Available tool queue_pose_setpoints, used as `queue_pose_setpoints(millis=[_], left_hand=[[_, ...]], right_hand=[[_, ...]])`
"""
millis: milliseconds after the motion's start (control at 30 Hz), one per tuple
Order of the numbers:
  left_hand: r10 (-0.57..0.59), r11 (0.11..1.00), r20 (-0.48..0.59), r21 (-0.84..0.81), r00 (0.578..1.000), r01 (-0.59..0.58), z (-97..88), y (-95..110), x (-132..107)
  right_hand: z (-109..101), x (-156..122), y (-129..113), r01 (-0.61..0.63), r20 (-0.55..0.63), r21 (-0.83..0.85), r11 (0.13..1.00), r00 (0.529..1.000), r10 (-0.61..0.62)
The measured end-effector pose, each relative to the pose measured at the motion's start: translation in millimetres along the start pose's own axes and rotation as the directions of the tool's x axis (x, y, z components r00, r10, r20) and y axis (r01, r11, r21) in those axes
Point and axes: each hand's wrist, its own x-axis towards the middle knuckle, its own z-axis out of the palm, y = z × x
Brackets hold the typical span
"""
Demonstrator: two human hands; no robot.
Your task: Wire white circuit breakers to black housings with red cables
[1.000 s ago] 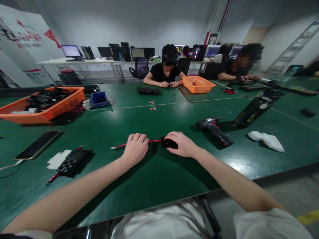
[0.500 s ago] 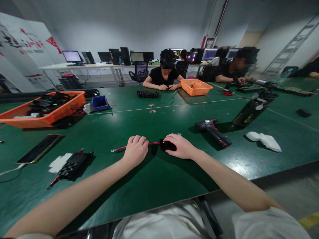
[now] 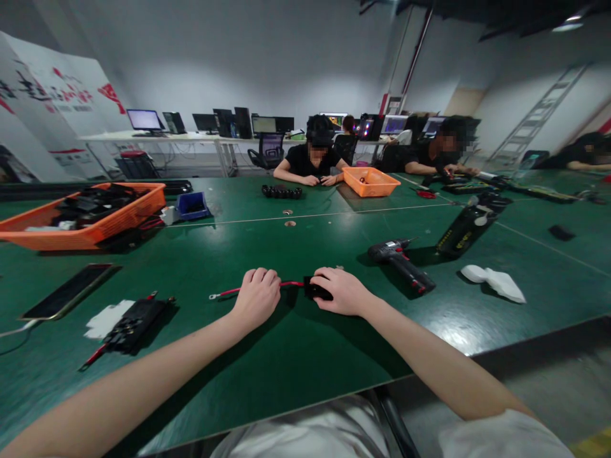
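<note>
My left hand (image 3: pixel 258 294) is closed around a red cable (image 3: pixel 292 284) just above the green table. The cable's free end, with a metal ring lug, sticks out to the left of that hand. Its other end runs into a small black block (image 3: pixel 317 290), which my right hand (image 3: pixel 340 291) grips from above. The right fingers cover much of the block, so its exact kind is hidden. To the left lies a black part with red leads (image 3: pixel 136 324), resting partly on white paper (image 3: pixel 105 321).
A cordless drill (image 3: pixel 401 264), a black cylindrical pack (image 3: pixel 470 229) and a crumpled white piece (image 3: pixel 494 283) lie right. Left are a phone (image 3: pixel 69 291), a full orange basket (image 3: pixel 86 239) and a blue bin (image 3: pixel 193 207). Co-workers sit across, near another orange basket (image 3: pixel 371 183).
The camera view has tilted up slightly, so the table items sit lower in the picture. Both hands keep their hold on the cable and the block.
</note>
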Motion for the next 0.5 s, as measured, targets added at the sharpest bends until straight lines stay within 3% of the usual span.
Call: queue_pose_setpoints(millis=[500], left_hand=[[0.006, 1.000, -0.008, 0.005, 1.000, -0.006, -0.6, -0.7, -0.7]], right_hand=[[0.3, -0.8, 0.7, -0.030, -0.022, 0.064, 0.997, 0.999, 0.032]])
